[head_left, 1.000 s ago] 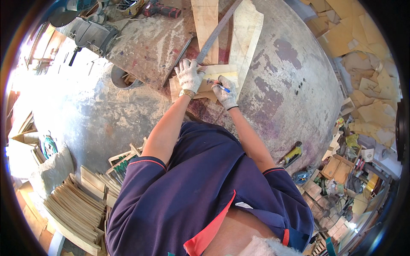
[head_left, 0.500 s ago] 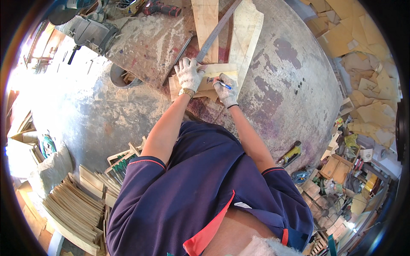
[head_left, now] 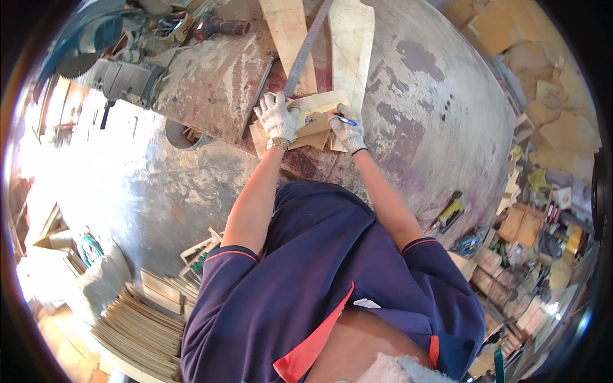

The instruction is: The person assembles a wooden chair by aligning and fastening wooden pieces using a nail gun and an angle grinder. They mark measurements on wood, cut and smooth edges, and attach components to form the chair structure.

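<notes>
Both of my hands wear whitish knit work gloves. My left hand (head_left: 278, 117) lies with fingers spread on the left part of a few overlapping thin wood pieces (head_left: 314, 124). Some dark marks show on the top piece. My right hand (head_left: 348, 134), closed round a blue-and-white pen (head_left: 347, 120), is at the right end of these pieces; where the pen's tip lies I cannot make out. Just beyond my left hand, a long metal ruler (head_left: 308, 50) runs away over a light board (head_left: 290, 29). A second pale board (head_left: 351, 48) lies to its right.
A dark metal bar (head_left: 258, 92) lies left of my left hand. At the far left are a power saw (head_left: 124, 80) and a red-and-black cordless drill (head_left: 220, 27). Stacked wood strips (head_left: 137, 335) stand at the near left, a yellow-and-black tool (head_left: 449, 213) at the right.
My right hand with the pen has moved right, away from my left hand, to the end of the wood pieces. My left hand stays on them. The whole view has shifted a little.
</notes>
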A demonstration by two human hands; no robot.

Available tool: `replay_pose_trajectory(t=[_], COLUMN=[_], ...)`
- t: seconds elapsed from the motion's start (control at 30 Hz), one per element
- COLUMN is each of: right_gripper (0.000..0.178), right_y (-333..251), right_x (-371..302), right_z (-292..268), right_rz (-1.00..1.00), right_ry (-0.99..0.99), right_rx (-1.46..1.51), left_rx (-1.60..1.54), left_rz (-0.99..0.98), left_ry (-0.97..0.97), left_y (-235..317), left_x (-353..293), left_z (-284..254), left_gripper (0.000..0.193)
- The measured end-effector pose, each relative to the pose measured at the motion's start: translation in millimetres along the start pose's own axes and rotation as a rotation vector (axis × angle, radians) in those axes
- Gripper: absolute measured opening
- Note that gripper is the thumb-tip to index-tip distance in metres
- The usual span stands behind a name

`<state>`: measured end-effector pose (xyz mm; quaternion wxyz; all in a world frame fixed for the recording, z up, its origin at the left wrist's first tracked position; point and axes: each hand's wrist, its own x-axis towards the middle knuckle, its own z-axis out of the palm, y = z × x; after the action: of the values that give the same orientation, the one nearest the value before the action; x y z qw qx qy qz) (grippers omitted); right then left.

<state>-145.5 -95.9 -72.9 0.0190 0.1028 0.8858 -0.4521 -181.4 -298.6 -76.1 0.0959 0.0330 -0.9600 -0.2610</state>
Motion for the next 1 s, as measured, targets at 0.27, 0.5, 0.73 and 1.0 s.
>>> replay_pose_trajectory(t=[0.27,0.5,0.73,1.0], right_gripper=[0.012,0.014,0.017,0.012], right_y=[-5.8,5.4,-6.3,-10.7], right_x=[-3.9,-2.1,-6.5,-7.2], right_z=[-1.5,0.4,-9.9,-7.8], right_rz=[-0.082,0.021,-0.111,-0.107], right_ry=[-0.123,-0.096,-0.035,-0.001], right_rx=[-0.043,0.144,0.001,-0.023], left_rx=[0.030,0.026,-0.003,0.013], left_rz=[0.024,0.036,0.030,0.019], left_ry=[-0.019,0.002,-0.025,-0.049], left_y=[-3.6,-4.2,-4.9,-3.7], left_x=[0.3,0.0,0.6,0.8], left_z=[3.1,3.6,2.5,1.2], left_gripper=[0.040,0.041,0.039,0.040])
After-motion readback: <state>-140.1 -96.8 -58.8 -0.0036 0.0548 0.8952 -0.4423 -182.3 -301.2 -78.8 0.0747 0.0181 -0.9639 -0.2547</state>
